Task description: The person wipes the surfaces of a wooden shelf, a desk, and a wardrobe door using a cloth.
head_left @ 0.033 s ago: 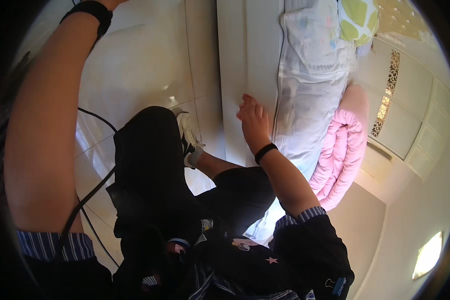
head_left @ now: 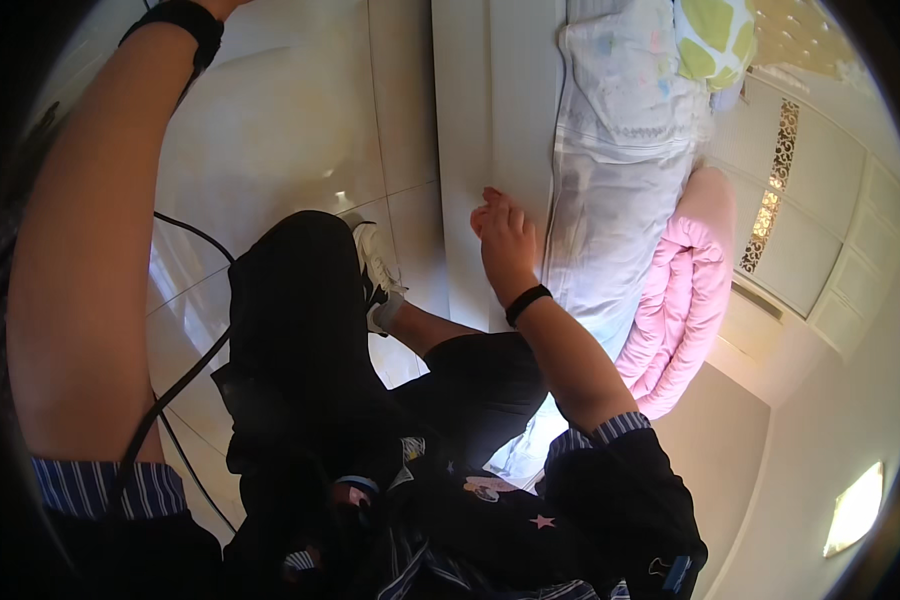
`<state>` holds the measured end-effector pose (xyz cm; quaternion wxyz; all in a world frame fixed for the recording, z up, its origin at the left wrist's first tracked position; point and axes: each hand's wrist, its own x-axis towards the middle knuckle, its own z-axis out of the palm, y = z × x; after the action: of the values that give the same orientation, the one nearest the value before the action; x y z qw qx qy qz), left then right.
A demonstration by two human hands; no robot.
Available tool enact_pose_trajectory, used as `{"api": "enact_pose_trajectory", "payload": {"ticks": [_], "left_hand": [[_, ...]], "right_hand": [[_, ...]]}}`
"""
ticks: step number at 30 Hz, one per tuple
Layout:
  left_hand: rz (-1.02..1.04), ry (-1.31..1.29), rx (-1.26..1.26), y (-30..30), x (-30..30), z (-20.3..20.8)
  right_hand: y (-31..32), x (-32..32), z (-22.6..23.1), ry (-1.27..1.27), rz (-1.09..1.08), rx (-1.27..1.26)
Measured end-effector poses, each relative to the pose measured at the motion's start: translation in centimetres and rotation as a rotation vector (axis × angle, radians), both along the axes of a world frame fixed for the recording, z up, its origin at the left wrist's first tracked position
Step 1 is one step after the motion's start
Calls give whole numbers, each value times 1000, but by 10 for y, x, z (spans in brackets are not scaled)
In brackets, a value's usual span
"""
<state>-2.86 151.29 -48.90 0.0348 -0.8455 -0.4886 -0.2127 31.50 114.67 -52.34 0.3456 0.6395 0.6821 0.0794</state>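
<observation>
My right hand, with a black band at the wrist, is held over the pale side panel of a bed, close to the edge of the mattress. Its fingers are loosely bent and a little apart, and nothing shows in them. Whether it touches the panel I cannot tell. At the upper left my left arm reaches up past the picture's edge. Only the base of my left hand shows beyond a black wristband, so its fingers and anything in them are hidden.
A whitish sheet covers the mattress, with a folded pink quilt and a green-and-white cushion on it. A black cable hangs beside my left arm. Glossy tiles cover the floor. A white cabinet stands beyond the bed.
</observation>
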Motion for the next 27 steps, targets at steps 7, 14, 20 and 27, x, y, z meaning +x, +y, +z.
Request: {"api": "enact_pose_trajectory", "payload": {"ticks": [7, 14, 20, 27], "left_hand": [[64, 68, 93, 2, 11, -27], [56, 34, 83, 4, 9, -13], [-2, -24, 44, 7, 11, -16], [29, -1, 115, 4, 8, -19]], "right_hand": [[-40, 17, -14, 214, -95, 103], [11, 11, -33, 209, -107, 408], [-51, 20, -37, 135, -162, 288], [-37, 7, -41, -65, -51, 165]]}}
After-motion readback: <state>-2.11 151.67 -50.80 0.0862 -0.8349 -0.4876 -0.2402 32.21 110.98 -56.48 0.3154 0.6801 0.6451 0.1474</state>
